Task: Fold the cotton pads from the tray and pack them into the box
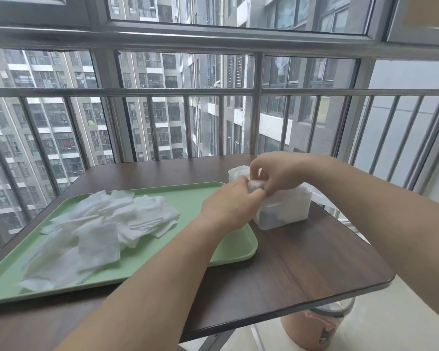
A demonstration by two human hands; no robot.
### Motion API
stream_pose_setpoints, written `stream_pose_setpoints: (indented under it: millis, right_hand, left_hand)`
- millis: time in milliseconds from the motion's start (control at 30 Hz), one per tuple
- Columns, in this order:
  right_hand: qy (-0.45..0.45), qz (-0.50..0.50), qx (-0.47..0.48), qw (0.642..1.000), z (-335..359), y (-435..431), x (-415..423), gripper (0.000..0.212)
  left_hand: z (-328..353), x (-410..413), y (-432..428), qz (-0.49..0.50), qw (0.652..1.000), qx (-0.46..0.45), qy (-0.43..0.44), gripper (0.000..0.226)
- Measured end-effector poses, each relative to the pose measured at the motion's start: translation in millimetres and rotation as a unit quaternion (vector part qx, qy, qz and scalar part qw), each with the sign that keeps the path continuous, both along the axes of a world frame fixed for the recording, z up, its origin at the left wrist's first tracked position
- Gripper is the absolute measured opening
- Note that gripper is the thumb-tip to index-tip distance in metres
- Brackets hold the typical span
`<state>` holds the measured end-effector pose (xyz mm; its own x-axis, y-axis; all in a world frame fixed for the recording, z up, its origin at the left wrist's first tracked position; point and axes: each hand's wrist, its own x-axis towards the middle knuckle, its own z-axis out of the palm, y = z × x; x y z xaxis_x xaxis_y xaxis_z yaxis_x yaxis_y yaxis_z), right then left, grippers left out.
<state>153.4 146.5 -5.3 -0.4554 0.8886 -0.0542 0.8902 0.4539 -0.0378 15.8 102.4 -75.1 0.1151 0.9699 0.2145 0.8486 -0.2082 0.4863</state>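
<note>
Both bare forearms run up from the bottom edge of the frame and meet right of centre, above the translucent plastic box [285,214]. The left hand [227,206] comes in from the lower left, knuckles up, its fingers curled and pinching one end of a small folded cotton pad [255,185]. The right hand [281,173] arches over from the right, thumb and fingertips nipping the other end, so the pad sits between the two hands and is almost hidden by them. That double pinch looks meant to keep the fold shut while the pad goes to the box, though I cannot tell whether the fold is finished. The box stands directly under the hands, on the table just beside the tray's right edge, close enough that each pad needs only a short carry. White pads already show through its walls and above its far rim, so packing seems partly done. Left of the hands, the pale green tray [188,198] fills the lower left, with a loose heap of unfolded cotton pads [104,224] overlapping across its left half, a good share of the work left. Tray and box both rest on a dark wood-grain table [302,262]. Under its lower right corner a pinkish bin [314,328] stands on the floor. Beyond, a metal railing [162,92] crosses the upper frame, with apartment blocks outside.
</note>
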Motion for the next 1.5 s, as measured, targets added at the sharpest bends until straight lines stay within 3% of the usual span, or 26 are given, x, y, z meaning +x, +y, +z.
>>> stream_pose_setpoints:
  millis: [133,300,600,833,1000,1267,1400,1500]
  right_hand:
    - [0.012,0.008,0.012,1.0,-7,2,6,0.022]
    - [0.044,-0.014,0.093,0.995,-17,5,2,0.021]
    - [0.16,-0.011,0.033,0.987,-7,-9,9,0.026]
    - [0.236,0.008,0.11,0.965,8,-29,-7,0.02]
    - [0.297,0.048,0.113,0.947,16,-49,-48,0.021]
    - [0.383,0.116,0.027,0.916,-4,-67,-147,0.011]
    - [0.316,0.154,-0.096,0.931,-17,-67,-182,0.018]
    - [0.26,0.182,-0.116,0.941,-27,-64,-197,0.033]
  left_hand:
    - [0,0,0,-0.022,0.999,-0.021,-0.045,0.041]
    - [-2,-2,2,-0.034,0.996,-0.032,-0.08,0.042]
    - [-1,-5,-1,-0.027,0.993,-0.041,-0.106,0.062]
    - [23,-24,-6,0.002,0.992,-0.041,-0.12,0.029]
    - [51,-48,-28,-0.011,0.994,-0.088,-0.056,0.02]
    - [59,-157,-71,0.066,0.997,-0.022,-0.029,0.018]
    - [54,-211,-87,0.099,0.995,-0.01,-0.007,0.016]
    - [45,-235,-95,0.085,0.995,-0.054,0.028,0.02]
